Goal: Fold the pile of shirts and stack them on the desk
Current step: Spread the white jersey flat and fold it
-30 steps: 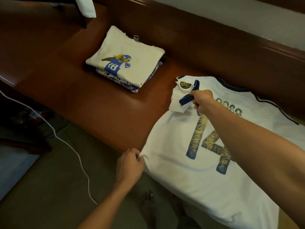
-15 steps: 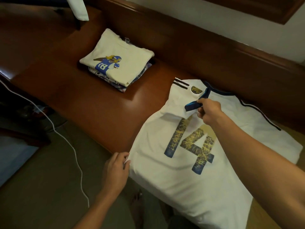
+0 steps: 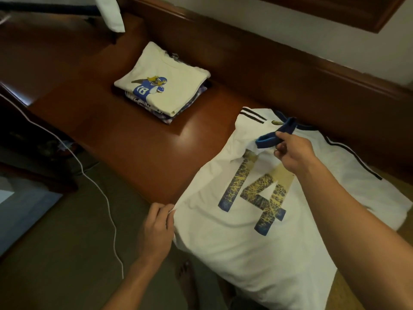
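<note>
A white jersey (image 3: 234, 231) with a blue and gold number 14 lies back-up on the wooden desk (image 3: 125, 139), its lower part hanging over the front edge. My right hand (image 3: 292, 153) pinches the blue cuff of its left sleeve, which is folded over onto the back. My left hand (image 3: 156, 229) grips the jersey's left side edge at the desk's front edge. A stack of folded shirts (image 3: 165, 86), topped by a cream one with a blue football player print, sits further left on the desk.
A raised wooden ledge (image 3: 279, 70) runs along the wall behind the desk. A white cable (image 3: 105, 198) trails across the carpeted floor at the left. My bare foot (image 3: 185, 278) shows below the desk edge. White cloth (image 3: 111, 14) hangs at the top left.
My right hand has carried the blue-cuffed sleeve further over the jersey's back, toward the number. My left hand keeps its grip on the side edge. The stack has not moved.
</note>
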The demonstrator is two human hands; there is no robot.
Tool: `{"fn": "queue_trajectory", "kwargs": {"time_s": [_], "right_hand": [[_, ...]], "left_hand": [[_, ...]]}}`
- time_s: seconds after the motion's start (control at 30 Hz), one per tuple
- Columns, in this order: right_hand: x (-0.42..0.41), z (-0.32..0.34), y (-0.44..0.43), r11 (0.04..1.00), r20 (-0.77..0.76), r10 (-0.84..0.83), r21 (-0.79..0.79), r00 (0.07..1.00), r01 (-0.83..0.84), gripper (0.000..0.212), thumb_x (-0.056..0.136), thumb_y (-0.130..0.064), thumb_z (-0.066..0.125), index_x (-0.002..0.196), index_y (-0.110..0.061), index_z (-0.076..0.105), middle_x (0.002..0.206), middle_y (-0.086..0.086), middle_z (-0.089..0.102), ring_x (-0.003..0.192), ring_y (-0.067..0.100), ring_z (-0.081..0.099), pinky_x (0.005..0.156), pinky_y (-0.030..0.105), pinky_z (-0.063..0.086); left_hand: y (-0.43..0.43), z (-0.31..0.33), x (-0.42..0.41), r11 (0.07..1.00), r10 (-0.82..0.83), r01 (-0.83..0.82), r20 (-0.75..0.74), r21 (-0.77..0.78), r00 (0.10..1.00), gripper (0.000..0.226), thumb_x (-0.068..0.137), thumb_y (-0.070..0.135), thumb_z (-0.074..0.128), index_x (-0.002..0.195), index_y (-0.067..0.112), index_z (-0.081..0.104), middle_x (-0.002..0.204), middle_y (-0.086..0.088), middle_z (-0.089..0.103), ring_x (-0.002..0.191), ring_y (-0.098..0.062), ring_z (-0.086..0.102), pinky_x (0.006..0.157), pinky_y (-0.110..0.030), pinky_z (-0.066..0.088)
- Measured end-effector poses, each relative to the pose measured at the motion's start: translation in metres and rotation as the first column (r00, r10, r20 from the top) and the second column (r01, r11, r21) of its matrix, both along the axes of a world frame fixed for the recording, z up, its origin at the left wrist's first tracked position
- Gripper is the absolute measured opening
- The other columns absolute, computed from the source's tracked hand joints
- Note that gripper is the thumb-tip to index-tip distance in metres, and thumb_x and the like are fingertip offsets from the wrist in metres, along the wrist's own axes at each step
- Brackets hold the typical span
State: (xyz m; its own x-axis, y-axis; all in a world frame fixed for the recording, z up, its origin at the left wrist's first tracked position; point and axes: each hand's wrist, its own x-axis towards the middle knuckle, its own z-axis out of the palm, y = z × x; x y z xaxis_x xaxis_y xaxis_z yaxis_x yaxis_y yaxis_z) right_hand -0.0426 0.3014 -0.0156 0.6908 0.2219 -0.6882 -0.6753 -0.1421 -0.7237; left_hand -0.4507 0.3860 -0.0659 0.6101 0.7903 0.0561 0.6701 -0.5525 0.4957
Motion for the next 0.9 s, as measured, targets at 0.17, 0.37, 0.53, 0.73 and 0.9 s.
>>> {"fn": "queue_trajectory", "kwargs": {"time_s": [0.17, 0.37, 0.53, 0.73, 0.9], "right_hand": [[-0.005, -0.026, -0.04, 0.99, -0.052, 0.012, -0.139, 0.999, -0.02, 0.03, 0.09, -0.018, 0.074, 0.117, -0.008, 0.063, 0.072, 0.003, 0.059, 0.057, 0.011, 0.05, 0.052, 0.028, 0.042], [-0.007, -0.046, -0.048, 0.952, -0.056, 0.048, -0.301, 0.997, -0.063, 0.041, 0.084, -0.039, 0.081, 0.104, -0.009, 0.061, 0.08, 0.005, 0.061, 0.057, 0.013, 0.049, 0.05, 0.028, 0.043], [0.0, -0.036, -0.037, 0.905, 0.099, 0.127, -0.42, 0.987, -0.074, 0.022, 0.086, -0.019, 0.075, 0.101, -0.006, 0.065, 0.083, 0.01, 0.065, 0.056, 0.014, 0.053, 0.052, 0.029, 0.046], [0.008, 0.002, -0.04, 0.995, 0.218, 0.04, -0.097, 0.975, -0.02, 0.006, 0.093, -0.007, 0.063, 0.097, -0.007, 0.067, 0.061, 0.003, 0.056, 0.048, 0.01, 0.047, 0.051, 0.027, 0.04], [0.003, -0.023, -0.071, 0.972, 0.122, 0.038, -0.236, 0.992, -0.008, 0.007, 0.091, -0.01, 0.066, 0.098, -0.008, 0.066, 0.067, 0.006, 0.058, 0.052, 0.013, 0.048, 0.052, 0.03, 0.039]], "left_hand": [[-0.014, -0.013, -0.004, 0.989, 0.012, -0.032, -0.141, -0.144, 0.99, 0.022, 0.106, 0.028, 0.05, 0.119, 0.024, 0.066, 0.112, 0.01, 0.057, 0.09, -0.013, 0.06, 0.071, -0.034, 0.057], [-0.019, -0.01, 0.008, 0.978, -0.032, -0.014, -0.22, -0.206, 0.975, 0.023, 0.103, 0.025, 0.055, 0.122, 0.023, 0.067, 0.113, 0.006, 0.064, 0.096, -0.014, 0.061, 0.082, -0.032, 0.057], [-0.019, -0.005, 0.014, 0.978, 0.005, -0.047, -0.208, -0.201, 0.978, 0.021, 0.102, 0.023, 0.057, 0.121, 0.021, 0.067, 0.113, 0.008, 0.058, 0.091, -0.009, 0.058, 0.074, -0.021, 0.052], [-0.025, -0.004, 0.01, 0.994, -0.001, 0.004, 0.026, -0.114, 1.0, 0.023, 0.089, 0.007, 0.073, 0.111, 0.013, 0.072, 0.103, 0.008, 0.061, 0.074, -0.009, 0.06, 0.06, -0.01, 0.047], [-0.037, -0.019, 0.004, 0.985, -0.064, 0.057, -0.036, -0.163, 0.997, 0.025, 0.091, 0.014, 0.074, 0.114, 0.022, 0.07, 0.106, 0.011, 0.061, 0.077, -0.01, 0.064, 0.06, -0.028, 0.06]]}}
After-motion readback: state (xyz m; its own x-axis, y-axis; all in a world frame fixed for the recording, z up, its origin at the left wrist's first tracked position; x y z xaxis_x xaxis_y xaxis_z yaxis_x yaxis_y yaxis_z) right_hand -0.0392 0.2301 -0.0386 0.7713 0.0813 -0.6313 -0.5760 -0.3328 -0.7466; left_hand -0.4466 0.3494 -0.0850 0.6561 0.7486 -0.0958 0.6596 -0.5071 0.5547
